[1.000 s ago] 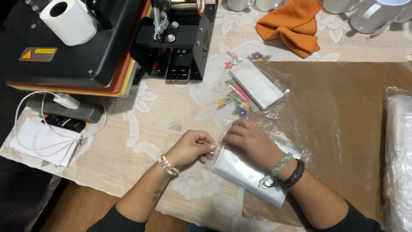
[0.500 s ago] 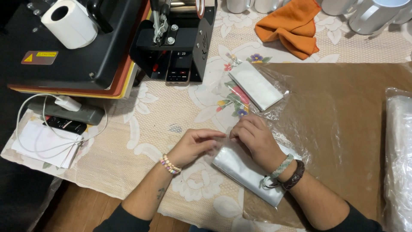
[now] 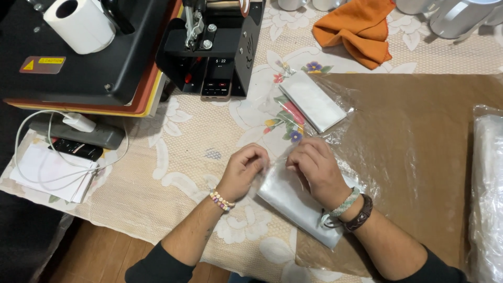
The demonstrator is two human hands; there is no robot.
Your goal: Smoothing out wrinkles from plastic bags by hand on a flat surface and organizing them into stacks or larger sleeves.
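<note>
A flat white item in a clear plastic sleeve point(image 3: 293, 202) lies at the near edge of the table, half on a brown paper sheet point(image 3: 419, 157). My left hand point(image 3: 243, 170) has its fingers curled and pinches the sleeve's left end. My right hand point(image 3: 314, 167) rests on top of the sleeve and grips its upper edge. The two hands almost touch. A second wrapped white item point(image 3: 312, 102) lies a little beyond them on the floral tablecloth point(image 3: 173, 157).
A black heat press point(image 3: 94, 57) with a white roll point(image 3: 81, 23) on it and a control unit point(image 3: 215, 52) fills the far left. An orange cloth point(image 3: 361, 29) and white mugs point(image 3: 456, 15) stand at the back. Papers and a white cable point(image 3: 52, 167) lie left; a plastic bundle point(image 3: 487, 194) lies right.
Both hands have shifted slightly up and left along the sleeve's end, and the fingers have closed tighter together on its edge. The sleeve has stayed where it was.
</note>
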